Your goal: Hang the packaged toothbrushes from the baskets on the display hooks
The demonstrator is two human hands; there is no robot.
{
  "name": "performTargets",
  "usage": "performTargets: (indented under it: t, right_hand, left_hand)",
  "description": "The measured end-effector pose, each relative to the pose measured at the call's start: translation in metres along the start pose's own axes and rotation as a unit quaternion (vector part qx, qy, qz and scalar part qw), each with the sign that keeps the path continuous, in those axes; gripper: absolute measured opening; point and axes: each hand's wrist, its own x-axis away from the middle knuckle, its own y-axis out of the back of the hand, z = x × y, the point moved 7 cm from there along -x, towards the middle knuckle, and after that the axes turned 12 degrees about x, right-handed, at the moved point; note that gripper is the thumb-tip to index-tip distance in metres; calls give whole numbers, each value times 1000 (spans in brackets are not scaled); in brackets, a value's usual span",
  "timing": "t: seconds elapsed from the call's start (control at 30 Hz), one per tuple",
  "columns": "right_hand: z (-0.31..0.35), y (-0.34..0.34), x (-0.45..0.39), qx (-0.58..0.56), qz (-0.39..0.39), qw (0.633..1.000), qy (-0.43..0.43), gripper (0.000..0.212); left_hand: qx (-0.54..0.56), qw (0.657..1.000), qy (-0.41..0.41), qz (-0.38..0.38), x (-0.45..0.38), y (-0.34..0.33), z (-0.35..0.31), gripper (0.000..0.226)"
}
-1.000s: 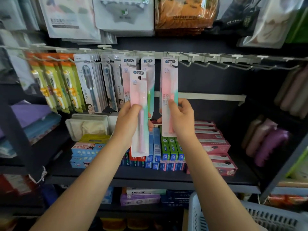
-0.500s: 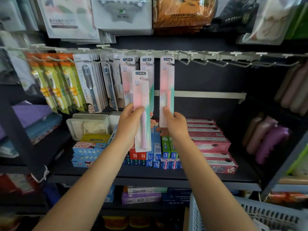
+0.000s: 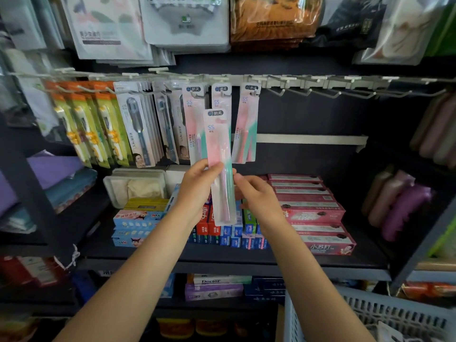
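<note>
Nearest, at 5 o'clock: one grey slatted basket [image 3: 385, 317], corner only in view.

Centre: two bare forearms reaching up. Left hand [image 3: 197, 186], grip closed round one packaged toothbrush [image 3: 220, 166], pink and green card, held upright by its lower half, top clear of the hooks. Right hand [image 3: 259, 196] just beside the pack at its 3 o'clock, fingers relaxed and loosely spread, holding nothing; whether a fingertip touches the pack cannot be told.

Behind the hands: dark shelf [image 3: 222, 261] carrying stacked toothpaste boxes [image 3: 313, 213], red at 3 o'clock, blue and green in the middle.

Farthest, at 12 o'clock: hook rail [image 3: 308, 81]. Three matching hung packs [image 3: 246, 124] side by side on neighbouring hooks. Left of them, grey-carded brushes [image 3: 138, 127], then green-and-orange packs [image 3: 93, 127]. Several bare hooks [image 3: 328, 93] toward 2 o'clock.
</note>
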Motion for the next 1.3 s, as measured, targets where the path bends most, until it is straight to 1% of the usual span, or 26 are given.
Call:
performTargets:
  t: [0.07, 0.1, 0.13, 0.2, 0.27, 0.3, 0.43, 0.6, 0.8, 0.9, 0.97, 1.1, 1.2, 1.3]
  right_hand:
    - [21, -5, 8, 10, 25, 998, 52, 25]
    - [27, -6, 10, 10, 25, 997, 67, 23]
    - [31, -5, 11, 9, 16, 997, 78, 22]
    - [38, -4, 13, 0, -13, 996, 94, 26]
    - [42, -3, 16, -16, -38, 994, 102, 30]
    - [44, -2, 17, -30, -49, 993, 103, 29]
    - [45, 13, 19, -88, -94, 987, 100, 16]
    - [49, 26, 24, -95, -117, 982, 112, 20]
    - [58, 37, 17, -87, -138, 981, 102, 20]
    - [63, 42, 15, -82, -149, 980, 100, 22]
    - [66, 44, 14, -84, -154, 979, 101, 23]
    - [70, 46, 12, -103, -150, 978, 105, 22]
    - [72, 47, 10, -112, -140, 979, 95, 22]
    - [65, 47, 1, -113, -133, 982, 72, 22]
  left_hand:
    - [7, 1000, -8, 18, 0, -5, -6, 17]
    - [16, 1000, -8, 21, 1, -7, -10, 11]
    - [19, 1000, -11, 21, 0, -9, -13, 9]
    - [19, 999, -19, 23, 0, -11, -21, 13]
    - [15, 999, -31, 36, 1, -13, -28, 8]
    - [8, 998, -37, 42, 2, -13, -31, 8]
    - [-28, 995, -56, 75, 7, -17, -29, 14]
    - [-14, 994, -69, 83, 11, -28, -29, 15]
    - [24, 996, -50, 70, 4, -38, -33, 13]
    - [27, 997, -48, 62, 4, -41, -36, 23]
    - [31, 996, -57, 58, 5, -43, -40, 20]
    - [35, 995, -84, 43, 5, -44, -46, 7]
    - [35, 995, -84, 32, 4, -45, -46, 6]
    - [2, 996, -82, 25, -3, -47, -41, 17]
